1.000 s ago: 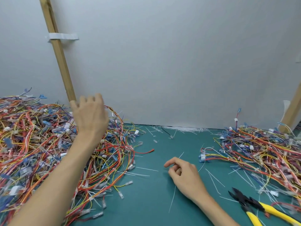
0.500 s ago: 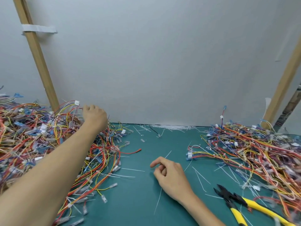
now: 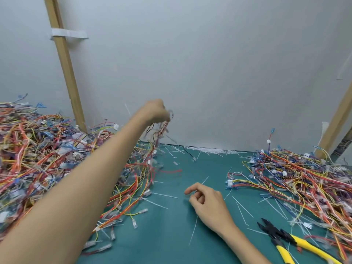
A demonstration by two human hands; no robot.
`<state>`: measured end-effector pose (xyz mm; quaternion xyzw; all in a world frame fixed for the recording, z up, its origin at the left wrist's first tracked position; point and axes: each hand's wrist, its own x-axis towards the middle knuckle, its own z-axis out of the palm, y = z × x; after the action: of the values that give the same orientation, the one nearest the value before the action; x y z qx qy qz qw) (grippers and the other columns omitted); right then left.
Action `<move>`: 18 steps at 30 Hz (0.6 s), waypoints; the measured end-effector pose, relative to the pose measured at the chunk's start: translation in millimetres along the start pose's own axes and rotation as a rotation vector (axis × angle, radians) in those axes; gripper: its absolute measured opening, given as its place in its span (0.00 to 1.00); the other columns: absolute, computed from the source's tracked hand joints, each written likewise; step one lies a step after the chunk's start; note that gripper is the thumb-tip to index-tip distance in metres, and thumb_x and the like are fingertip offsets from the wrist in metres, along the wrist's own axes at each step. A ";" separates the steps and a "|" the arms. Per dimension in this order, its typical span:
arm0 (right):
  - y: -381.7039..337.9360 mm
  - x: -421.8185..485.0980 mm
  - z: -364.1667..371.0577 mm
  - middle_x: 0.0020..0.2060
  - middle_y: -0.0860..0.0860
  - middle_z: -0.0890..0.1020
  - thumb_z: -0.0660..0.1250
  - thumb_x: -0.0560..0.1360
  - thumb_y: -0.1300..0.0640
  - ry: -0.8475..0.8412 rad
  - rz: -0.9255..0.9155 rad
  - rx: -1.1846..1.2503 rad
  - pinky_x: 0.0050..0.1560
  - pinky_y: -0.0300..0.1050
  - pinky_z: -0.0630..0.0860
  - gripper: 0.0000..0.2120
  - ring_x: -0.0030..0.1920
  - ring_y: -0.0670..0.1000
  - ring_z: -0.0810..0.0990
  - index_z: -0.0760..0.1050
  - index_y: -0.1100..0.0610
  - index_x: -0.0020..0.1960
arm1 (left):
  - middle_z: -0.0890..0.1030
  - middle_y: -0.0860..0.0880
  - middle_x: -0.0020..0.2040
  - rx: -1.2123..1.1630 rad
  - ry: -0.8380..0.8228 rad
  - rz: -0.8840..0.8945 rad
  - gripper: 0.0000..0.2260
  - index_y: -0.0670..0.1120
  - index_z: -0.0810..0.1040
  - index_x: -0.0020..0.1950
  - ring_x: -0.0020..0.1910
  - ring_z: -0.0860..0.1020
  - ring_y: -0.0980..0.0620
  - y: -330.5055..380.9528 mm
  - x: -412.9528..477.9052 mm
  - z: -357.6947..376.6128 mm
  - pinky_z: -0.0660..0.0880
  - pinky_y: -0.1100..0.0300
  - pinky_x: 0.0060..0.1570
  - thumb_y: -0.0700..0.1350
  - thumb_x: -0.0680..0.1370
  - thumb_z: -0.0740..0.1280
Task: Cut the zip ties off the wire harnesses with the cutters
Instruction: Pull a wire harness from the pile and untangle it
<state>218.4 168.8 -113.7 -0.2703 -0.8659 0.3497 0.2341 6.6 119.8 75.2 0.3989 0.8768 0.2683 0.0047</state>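
My left hand (image 3: pixel 155 111) is raised above the table and grips a wire harness (image 3: pixel 159 138) of red and dark wires, which hangs blurred below the fist down to the big tangled pile (image 3: pixel 38 159) on the left. My right hand (image 3: pixel 207 202) rests on the green mat with its fingers loosely curled and holds nothing. The cutters (image 3: pixel 282 239), with black jaws and yellow handles, lie on the mat at the lower right, apart from both hands. A second pile of harnesses (image 3: pixel 304 180) covers the right side.
Cut white zip ties (image 3: pixel 194 229) lie scattered over the green mat (image 3: pixel 167 235), with more gathered along the back wall (image 3: pixel 207 149). A grey wall stands behind the table, with wooden battens at left (image 3: pixel 64 60) and right (image 3: pixel 335 128).
My left hand closed on a harness in the left pile and lifted it up and to the right. My right hand stayed on the mat almost unmoved.
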 end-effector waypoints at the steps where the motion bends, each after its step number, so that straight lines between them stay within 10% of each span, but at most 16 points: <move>1: -0.3 0.1 -0.7 0.25 0.43 0.73 0.64 0.72 0.62 0.002 0.007 0.013 0.36 0.37 0.68 0.12 0.28 0.44 0.70 0.80 0.45 0.42 | 0.75 0.45 0.37 -0.082 0.058 0.030 0.11 0.39 0.82 0.51 0.37 0.70 0.46 7.4 -1.3 -4.7 0.63 0.63 0.28 0.44 0.78 0.64; 8: 1.1 3.0 -1.3 0.24 0.42 0.73 0.64 0.72 0.64 0.008 0.070 0.138 0.32 0.32 0.66 0.14 0.26 0.43 0.68 0.80 0.46 0.41 | 0.72 0.57 0.30 -0.574 0.433 0.292 0.10 0.48 0.81 0.43 0.24 0.71 0.65 28.0 -18.7 -21.5 0.65 0.73 0.24 0.43 0.80 0.61; 13: 2.8 5.3 -1.0 0.26 0.47 0.75 0.65 0.75 0.63 0.031 0.080 0.249 0.30 0.35 0.66 0.12 0.26 0.45 0.68 0.81 0.48 0.42 | 0.71 0.51 0.28 -0.596 0.403 0.368 0.12 0.51 0.76 0.38 0.30 0.71 0.61 27.3 -32.6 -6.9 0.71 0.62 0.36 0.45 0.81 0.62; 18: 4.4 8.7 -7.6 0.29 0.50 0.76 0.61 0.81 0.54 0.069 0.155 0.619 0.23 0.38 0.63 0.13 0.24 0.48 0.69 0.82 0.53 0.45 | 0.71 0.52 0.34 -1.133 0.707 0.157 0.05 0.50 0.68 0.47 0.34 0.71 0.49 38.4 -72.7 48.8 0.71 0.48 0.40 0.47 0.83 0.57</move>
<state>217.7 180.7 -110.1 -0.2633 -0.6866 0.6041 0.3071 93.7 112.2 36.6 0.2855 0.5176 0.8011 -0.0937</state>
